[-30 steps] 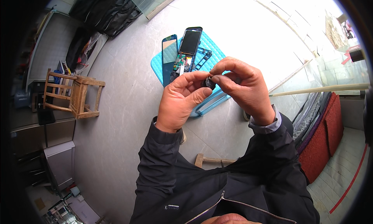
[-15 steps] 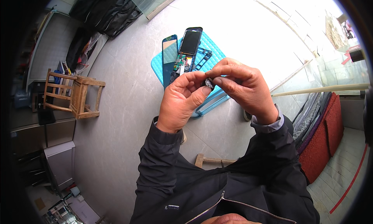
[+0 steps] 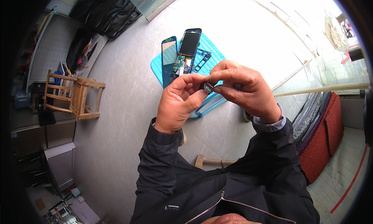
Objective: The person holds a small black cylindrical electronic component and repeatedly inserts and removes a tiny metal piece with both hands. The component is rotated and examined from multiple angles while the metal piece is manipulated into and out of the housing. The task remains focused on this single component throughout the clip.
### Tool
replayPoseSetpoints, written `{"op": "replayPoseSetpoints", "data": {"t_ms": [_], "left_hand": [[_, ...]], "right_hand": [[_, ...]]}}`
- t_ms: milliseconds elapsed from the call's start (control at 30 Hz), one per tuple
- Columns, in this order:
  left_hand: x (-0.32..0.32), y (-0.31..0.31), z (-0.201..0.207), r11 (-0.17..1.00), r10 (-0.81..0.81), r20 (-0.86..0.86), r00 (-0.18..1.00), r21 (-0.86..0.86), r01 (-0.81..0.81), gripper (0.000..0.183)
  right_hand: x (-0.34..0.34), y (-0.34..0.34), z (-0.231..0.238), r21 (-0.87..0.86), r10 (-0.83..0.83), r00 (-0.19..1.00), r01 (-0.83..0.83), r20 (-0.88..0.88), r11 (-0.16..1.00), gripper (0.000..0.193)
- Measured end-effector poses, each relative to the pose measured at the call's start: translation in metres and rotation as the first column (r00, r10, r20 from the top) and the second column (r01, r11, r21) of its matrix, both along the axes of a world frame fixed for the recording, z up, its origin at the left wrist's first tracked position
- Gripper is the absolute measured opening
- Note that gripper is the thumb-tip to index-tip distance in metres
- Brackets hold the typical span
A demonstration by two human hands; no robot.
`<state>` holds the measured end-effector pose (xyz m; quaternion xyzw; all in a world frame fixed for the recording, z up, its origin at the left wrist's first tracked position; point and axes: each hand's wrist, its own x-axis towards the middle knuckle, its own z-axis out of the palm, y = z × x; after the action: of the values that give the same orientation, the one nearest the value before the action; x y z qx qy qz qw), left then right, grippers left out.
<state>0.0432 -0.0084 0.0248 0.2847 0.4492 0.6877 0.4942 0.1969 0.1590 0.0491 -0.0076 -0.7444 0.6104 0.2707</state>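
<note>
The thumb and fingers of the left hand (image 3: 176,103) are gripping a small dark part (image 3: 208,88) by its left side. The thumb and pointing finger of the right hand (image 3: 248,88) are pinching the same part at its right and top edge, so the fingertips of both hands are coming close together around it. A bit of pale grey is showing on the part, but it is too small to tell what it is. Something dark and round is peeking out among the curled right fingers, and that is hard to make out too. The part is hanging in the air above the near side of a blue stool (image 3: 156,66). On the stool, an opened device (image 3: 189,45) is lying with its dark screen at the far end and a green board (image 3: 180,62) showing lower down. A long glass panel (image 3: 169,57) is lying just to its left, and a thin black frame (image 3: 202,62) is lying to its right. Dark jacket sleeves (image 3: 159,162) are covering both arms. Farther out, a wooden chair (image 3: 82,95) is standing on the left, and a red mat (image 3: 324,140) is leaning on the right
</note>
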Motion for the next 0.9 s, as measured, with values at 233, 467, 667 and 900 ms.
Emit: {"op": "replayPoseSetpoints", "data": {"t_ms": [233, 467, 667, 900], "left_hand": [[-0.001, 0.000, 0.002, 1.000, -0.024, -0.018, 1.000, 0.010, 0.024, 0.031], [-0.003, -0.001, 0.003, 0.998, -0.053, -0.018, 0.998, 0.031, 0.054, 0.030], [-0.005, -0.002, 0.000, 0.996, -0.075, -0.016, 0.997, 0.043, 0.076, 0.031], [-0.005, -0.002, 0.001, 0.997, -0.072, -0.007, 0.997, 0.041, 0.072, 0.032]], "right_hand": [[0.001, 0.002, 0.004, 0.108, 0.014, 0.999, -0.011, -0.031, 0.994, 0.033], [0.002, 0.000, 0.005, 0.190, 0.006, 0.999, 0.002, -0.043, 0.982, 0.036], [0.003, -0.002, 0.008, 0.253, -0.047, 0.998, 0.057, -0.042, 0.966, 0.036], [0.002, -0.003, 0.012, 0.295, -0.101, 0.994, 0.109, -0.040, 0.949, 0.034]]}}
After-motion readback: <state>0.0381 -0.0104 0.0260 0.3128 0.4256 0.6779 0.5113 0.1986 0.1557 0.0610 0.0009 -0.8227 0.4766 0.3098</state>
